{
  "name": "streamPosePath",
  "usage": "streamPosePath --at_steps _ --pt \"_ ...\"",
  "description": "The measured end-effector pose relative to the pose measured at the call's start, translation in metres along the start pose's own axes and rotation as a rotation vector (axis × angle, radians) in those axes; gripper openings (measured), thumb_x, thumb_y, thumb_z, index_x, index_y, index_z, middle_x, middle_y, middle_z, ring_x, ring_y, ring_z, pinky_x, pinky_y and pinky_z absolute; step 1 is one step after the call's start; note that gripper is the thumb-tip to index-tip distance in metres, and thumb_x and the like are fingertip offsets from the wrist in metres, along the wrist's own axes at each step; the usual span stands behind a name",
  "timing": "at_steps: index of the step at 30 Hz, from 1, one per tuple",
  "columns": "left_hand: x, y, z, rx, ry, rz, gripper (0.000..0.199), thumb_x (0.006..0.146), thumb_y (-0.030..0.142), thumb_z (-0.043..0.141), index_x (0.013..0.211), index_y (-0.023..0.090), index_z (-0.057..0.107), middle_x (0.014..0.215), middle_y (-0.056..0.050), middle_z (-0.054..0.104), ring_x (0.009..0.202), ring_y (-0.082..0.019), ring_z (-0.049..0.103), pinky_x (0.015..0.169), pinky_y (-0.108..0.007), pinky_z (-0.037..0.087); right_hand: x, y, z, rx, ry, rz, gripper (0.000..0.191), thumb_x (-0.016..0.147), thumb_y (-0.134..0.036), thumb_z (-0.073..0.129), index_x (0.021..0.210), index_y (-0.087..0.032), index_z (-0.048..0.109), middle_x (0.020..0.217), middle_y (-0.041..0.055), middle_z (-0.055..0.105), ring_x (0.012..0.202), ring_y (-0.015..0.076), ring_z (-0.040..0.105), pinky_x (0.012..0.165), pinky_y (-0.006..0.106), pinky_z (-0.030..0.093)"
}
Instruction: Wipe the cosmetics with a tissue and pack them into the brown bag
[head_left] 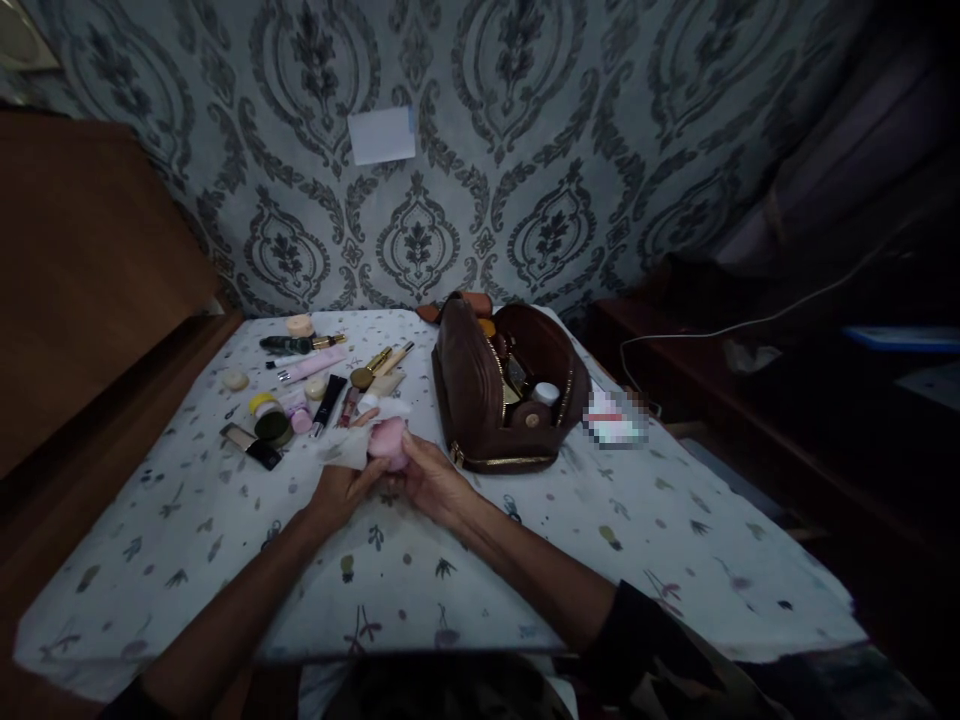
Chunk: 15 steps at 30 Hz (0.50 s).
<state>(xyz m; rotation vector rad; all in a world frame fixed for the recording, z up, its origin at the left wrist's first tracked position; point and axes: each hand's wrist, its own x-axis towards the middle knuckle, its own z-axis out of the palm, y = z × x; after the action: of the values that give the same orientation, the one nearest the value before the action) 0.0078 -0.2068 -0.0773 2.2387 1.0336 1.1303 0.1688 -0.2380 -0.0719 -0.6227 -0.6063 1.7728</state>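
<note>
Pink piece: a rounded pink thing (388, 443) held near the middle of the bench (540, 560), just left of the bag; too dim to tell whether it is a pot or something softer.
Left grip: the left hand (339, 494) pinches its lower left side, thumb at the front; the other fingers are mostly hidden.
Right grip: the right hand (433, 482) pinches its right side, thumb laid along the edge and fingers curled beneath.
White wrap: a thin, pale sheet (346, 447) beside the left hand; whether the hand also holds it, I cannot tell.
Bag: brown (469, 370), upright and unzipped, nearer the far edge than the near one; a white lid (545, 393) shows inside.
Left spread: a black tube (328, 405), a pink tube (313, 363) and a dark pot (274, 428) lie toward the far left corner.
Handling well: steady the piece with one hand and turn it with the other, pressing lightly in case it gives; keep the wrap from under the thumbs, and both wrists clear of the loose tubes.
</note>
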Motion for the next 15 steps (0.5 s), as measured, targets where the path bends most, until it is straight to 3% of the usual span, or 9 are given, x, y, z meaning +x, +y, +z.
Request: streamPosePath --at_steps 4,9,15 --pt "0.004 0.006 -0.002 -0.022 0.042 -0.061 0.055 0.097 0.050 0.041 0.140 0.017 0.050 0.136 -0.013 0.059 0.136 -0.029 0.046 0.118 -0.047 0.029 0.001 -0.002 0.002 0.004 0.030 -0.057 0.056 0.056 -0.044 0.091 0.099 -0.022 0.064 0.087 -0.0020 0.071 0.068 0.0100 0.064 0.057 0.020 0.052" --pt "0.003 0.014 -0.003 0.000 0.039 -0.060 0.052 0.100 0.045 0.036 0.141 0.016 0.049 0.134 -0.013 0.060 0.139 -0.028 0.042 0.121 -0.050 0.023 -0.002 -0.003 0.007 -0.121 0.053 -0.097 0.059 0.050 -0.039 0.093 0.094 -0.021 0.057 0.097 -0.0004 0.067 0.079 0.0134 0.065 0.063 0.024 0.056" --pt "-0.011 -0.002 0.001 -0.031 0.033 -0.021 0.050 0.101 0.041 0.034 0.144 0.017 0.045 0.131 -0.013 0.061 0.139 -0.026 0.043 0.122 -0.050 0.023 -0.015 -0.020 0.015 -0.436 0.056 -0.238 0.062 0.049 -0.030 0.092 0.101 -0.022 0.058 0.100 -0.0013 0.063 0.088 0.0141 0.062 0.077 0.024 0.052"
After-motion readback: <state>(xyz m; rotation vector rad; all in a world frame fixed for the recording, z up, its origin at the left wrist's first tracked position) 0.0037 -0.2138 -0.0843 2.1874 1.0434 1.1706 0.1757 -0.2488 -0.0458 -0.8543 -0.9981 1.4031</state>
